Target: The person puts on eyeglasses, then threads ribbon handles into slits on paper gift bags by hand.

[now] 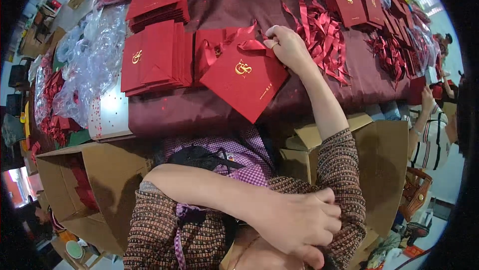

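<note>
Leftmost, we see an open brown corrugated cardboard box (95, 185) below the table edge, its flaps spread. Above it lies crinkled clear plastic wrapping (92, 55), glossy and bunched along the dark maroon cloth-covered table (164, 115). Next come two stacks of flat red paper gift bags with gold emblems: one upper stack (157, 0) and one larger stack (154, 60) lying just beside it, their edges fanned.

Our left hand (297, 222) is drawn back across our body, its fingers curled loosely against the knitted brown patterned sleeve (344, 170) of our right arm; we cannot tell whether it grips the fabric or only rests on it.

Near the middle of the table lies a single red paper gift bag with a gold emblem (244, 80), matte, flat and turned like a diamond, one corner hanging past the table edge. Its satin red ribbon handle (247, 38) loops at the top corner. Our right hand (287, 45) rests on that corner, fingers bent and pinched on the ribbon.

Right of the hand lies a loose heap of shiny red ribbon strips (324, 35), too tangled to count, then three more red bags (357, 3) overlapping. At the far right sits a second cardboard box (381, 165) and another person's arm (424, 110).
</note>
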Available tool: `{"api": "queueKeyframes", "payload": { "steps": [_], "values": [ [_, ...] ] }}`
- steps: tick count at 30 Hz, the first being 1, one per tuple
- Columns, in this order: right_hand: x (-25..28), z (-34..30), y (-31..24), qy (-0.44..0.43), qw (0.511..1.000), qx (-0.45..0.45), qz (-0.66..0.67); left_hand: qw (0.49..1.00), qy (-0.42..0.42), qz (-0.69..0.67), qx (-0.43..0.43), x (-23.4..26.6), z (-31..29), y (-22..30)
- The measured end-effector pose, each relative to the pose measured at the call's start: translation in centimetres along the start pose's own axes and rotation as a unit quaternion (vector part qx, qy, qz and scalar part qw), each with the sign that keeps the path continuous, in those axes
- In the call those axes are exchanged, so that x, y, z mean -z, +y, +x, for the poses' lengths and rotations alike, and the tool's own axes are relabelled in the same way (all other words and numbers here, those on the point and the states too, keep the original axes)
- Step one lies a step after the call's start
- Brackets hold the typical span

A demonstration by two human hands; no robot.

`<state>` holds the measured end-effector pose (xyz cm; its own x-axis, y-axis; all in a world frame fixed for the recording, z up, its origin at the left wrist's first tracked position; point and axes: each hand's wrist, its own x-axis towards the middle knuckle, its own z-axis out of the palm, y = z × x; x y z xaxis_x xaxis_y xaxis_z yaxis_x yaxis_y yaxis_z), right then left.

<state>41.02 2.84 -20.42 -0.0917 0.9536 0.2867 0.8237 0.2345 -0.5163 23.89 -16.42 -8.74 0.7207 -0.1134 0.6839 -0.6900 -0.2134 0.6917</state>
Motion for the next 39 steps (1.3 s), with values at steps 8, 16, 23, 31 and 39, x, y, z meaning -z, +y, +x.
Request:
{"api": "queueKeyframes", "payload": {
  "steps": [8, 16, 23, 31, 39],
  "values": [
    [2.1, 0.3, 1.0, 0.097, 0.958, -0.051, 0.263, 0.83, 0.243, 0.415, 0.282, 8.2, -6.7, 1.0],
    [6.7, -1.4, -3.9, 0.085, 0.778, -0.028, 0.622, 0.579, 0.265, 0.619, 0.46, 11.7, -12.8, -3.2],
    [7.8, -4.6, -7.6, 0.092, 0.786, 0.081, 0.606, 0.6, 0.312, 0.606, 0.419, 12.8, -13.8, -5.0],
    [1.3, -5.3, -8.8, -0.028, 0.936, 0.079, 0.343, 0.644, 0.442, 0.408, 0.473, 14.7, -12.6, -4.8],
    [-2.2, -3.9, -6.2, 0.054, 0.968, 0.124, 0.213, 0.721, 0.515, 0.123, 0.448, 14.2, -13.3, -3.5]
  ]
}}
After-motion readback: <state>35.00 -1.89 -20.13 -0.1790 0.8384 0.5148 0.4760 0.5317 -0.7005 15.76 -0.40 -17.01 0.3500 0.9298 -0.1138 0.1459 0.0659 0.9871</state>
